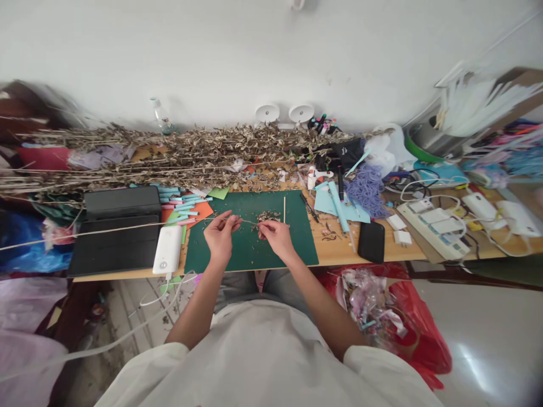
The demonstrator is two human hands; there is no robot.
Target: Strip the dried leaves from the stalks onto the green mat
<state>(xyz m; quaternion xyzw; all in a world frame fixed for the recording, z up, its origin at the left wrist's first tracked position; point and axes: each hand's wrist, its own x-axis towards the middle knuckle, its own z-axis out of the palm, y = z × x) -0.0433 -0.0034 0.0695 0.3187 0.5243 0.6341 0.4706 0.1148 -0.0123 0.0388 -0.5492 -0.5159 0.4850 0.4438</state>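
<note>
A long, thin dried plant stem (114, 230) runs from the left edge of the view to my hands over the green cutting mat (250, 257). My left hand (221, 236) pinches it between thumb and fingertips, the other fingers loosely bent. To the right, my right hand (275, 239) is closed on the stem's thin end. A short stretch of stem shows between both hands. Crumbled dry leaf bits (268, 216) lie on the mat just beyond my right hand. A pale thin stick (284, 209) rests near the mat's right side.
Bundled dried stalks (212, 150) spread along the wall. To the left are a black tablet case (119, 243) and white power bank (167, 250). Rightward lie blue paper rolls (338, 206), purple cord (367, 189), a black phone (371, 242) and power strip (432, 226). A red bag (418, 322) stands below.
</note>
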